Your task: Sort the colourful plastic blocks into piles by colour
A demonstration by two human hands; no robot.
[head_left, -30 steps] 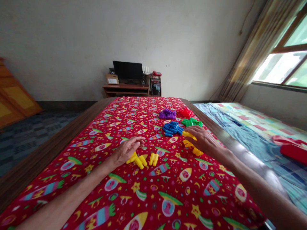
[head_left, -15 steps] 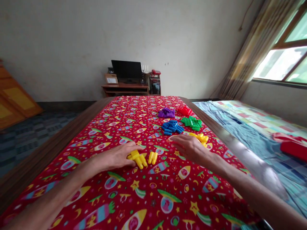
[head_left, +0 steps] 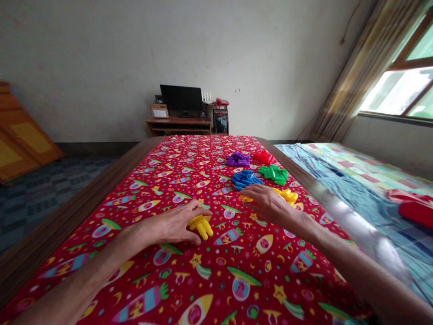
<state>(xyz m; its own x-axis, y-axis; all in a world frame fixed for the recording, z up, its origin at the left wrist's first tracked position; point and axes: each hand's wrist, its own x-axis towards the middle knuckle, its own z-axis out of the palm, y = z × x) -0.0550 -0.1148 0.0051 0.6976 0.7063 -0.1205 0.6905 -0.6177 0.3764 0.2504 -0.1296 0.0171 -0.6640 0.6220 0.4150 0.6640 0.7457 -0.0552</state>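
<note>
My left hand (head_left: 181,222) rests on the cloth, thumb and fingers curved round a small bunch of yellow plastic pieces (head_left: 204,227). Short finger-like ends of these stick out to the right. My right hand (head_left: 269,204) is palm down just in front of the blue pile, with a yellow piece (head_left: 246,198) showing at its fingertips. Behind that hand lies a yellow pile (head_left: 287,195), partly covered by it. Blue pieces (head_left: 246,179) and green pieces (head_left: 274,174) sit farther off, then purple pieces (head_left: 237,159) and red pieces (head_left: 263,157).
A red cloth with rockets and stars (head_left: 176,275) covers most of the long table, whose brown wooden edge (head_left: 101,180) shows. To the right is a bed (head_left: 338,167) with a red item (head_left: 417,212). A desk (head_left: 179,122) bears a monitor (head_left: 181,98) at the wall.
The two yellow pieces that lay apart beside my left hand are gone from that spot. Yellow now shows at my right fingertips. My left hand has shifted slightly right.
</note>
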